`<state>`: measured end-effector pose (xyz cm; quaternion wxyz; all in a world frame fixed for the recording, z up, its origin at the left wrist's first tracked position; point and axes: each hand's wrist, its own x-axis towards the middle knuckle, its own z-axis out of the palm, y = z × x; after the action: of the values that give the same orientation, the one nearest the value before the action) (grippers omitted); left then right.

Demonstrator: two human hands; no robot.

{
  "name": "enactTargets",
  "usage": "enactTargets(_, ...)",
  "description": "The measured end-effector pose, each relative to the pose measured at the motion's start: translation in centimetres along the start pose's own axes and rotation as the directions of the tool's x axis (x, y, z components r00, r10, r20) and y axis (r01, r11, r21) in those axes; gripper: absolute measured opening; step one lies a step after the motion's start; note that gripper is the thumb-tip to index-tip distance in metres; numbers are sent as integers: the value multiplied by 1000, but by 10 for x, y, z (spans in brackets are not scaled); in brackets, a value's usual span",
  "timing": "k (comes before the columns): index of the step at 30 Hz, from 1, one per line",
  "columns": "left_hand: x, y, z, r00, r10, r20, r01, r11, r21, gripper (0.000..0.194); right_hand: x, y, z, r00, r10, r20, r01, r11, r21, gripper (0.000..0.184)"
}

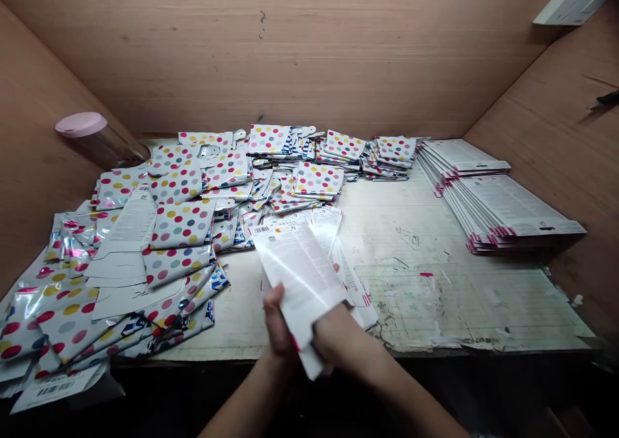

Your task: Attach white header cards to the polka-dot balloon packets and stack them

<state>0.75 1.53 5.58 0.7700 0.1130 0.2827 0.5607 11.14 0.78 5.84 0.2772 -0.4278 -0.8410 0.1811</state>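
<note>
Nearest, at the lower centre of the frame, the left hand (279,327) is gripping a white packet (300,270) by its left edge, its thumb and fingers clamping on it, while the right hand (338,336) is resting at the packet's lower end; its fingers are hiding there, so I cannot tell whether they are apart or together, or inside or behind it. The packet is tilting above the surface (387,231). Doing this well is probably depending on a light, flat left grip, so that the thin sides are not creasing, and on a straight right wrist, so that the open-looking end is not tearing. Counting outward: one packet is being held; several white cards (360,289) are lying beneath it, overlapping too much for a sure count. Polka-dot pouches (184,225) are crowding the left and upper centre, also too layered to count. Two stacks of white envelopes (517,202) are sitting at the right, and one pink-lidded bottle (97,144) is leaning at the upper left.
</note>
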Motion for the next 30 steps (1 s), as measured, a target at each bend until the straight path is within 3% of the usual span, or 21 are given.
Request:
enactTargets(1, 4, 9, -3, 996, -1, -91, 4, 999, 36, 72, -9, -6, -8, 999, -5, 33, 5, 1000, -8, 64)
enactTargets(3, 12, 26, -10, 986, 27, -166, 2, 985, 173, 62, -31, -15, -27, 984, -122, 133, 126, 992, -24, 61)
enactTargets(5, 19, 34, -17, 985, 95, -141, -47, 950, 309, 65, -49, -14, -44, 960, -235, 155, 222, 970, 98, 48)
enactTargets(7, 24, 31, -23, 974, 210, -87, -145, 868, 475, 68, -55, -1, -51, 989, -134, 67, 114, 964, 240, 32)
enactTargets(9, 25, 21, -29, 914, 404, -31, -254, 633, 731, 74, -51, 20, -43, 990, 131, -61, -110, 956, 272, 25)
enactTargets(11, 23, 11, -36, 824, 550, 134, -296, 215, 931, 72, -42, 43, -24, 944, 278, -179, -236, 945, 225, 24)
enactTargets(12, 20, 8, -41, 802, 542, 251, -300, 2, 954, 66, -39, 54, -14, 930, 298, -214, -256, 945, 204, 24)
enactTargets(13, 17, 7, -46, 806, 469, 361, -318, -169, 933, 58, -37, 62, -4, 925, 302, -232, -260, 946, 195, 23)
enactTargets(15, 9, 10, -57, 844, 207, 494, -408, -350, 843, 48, -36, 74, 9, 920, 312, -236, -267, 942, 204, 19)
enactTargets(17, 3, 15, -67, 853, -4, 522, -483, -388, 785, 56, -37, 78, 15, 918, 321, -230, -273, 937, 218, 17)
enactTargets(19, -1, 20, -73, 853, -86, 515, -502, -405, 764, 74, -37, 77, 15, 920, 319, -229, -272, 938, 215, 16)
enactTargets(24, -1, 19, -77, 854, -93, 511, -493, -458, 740, 82, -29, 73, 12, 937, 278, -211, -248, 956, 156, 16)
enactTargets(30, -4, 17, -73, 854, -76, 515, -492, -443, 750, 81, -25, 77, 21, 959, 221, -177, -226, 974, -6, 17)
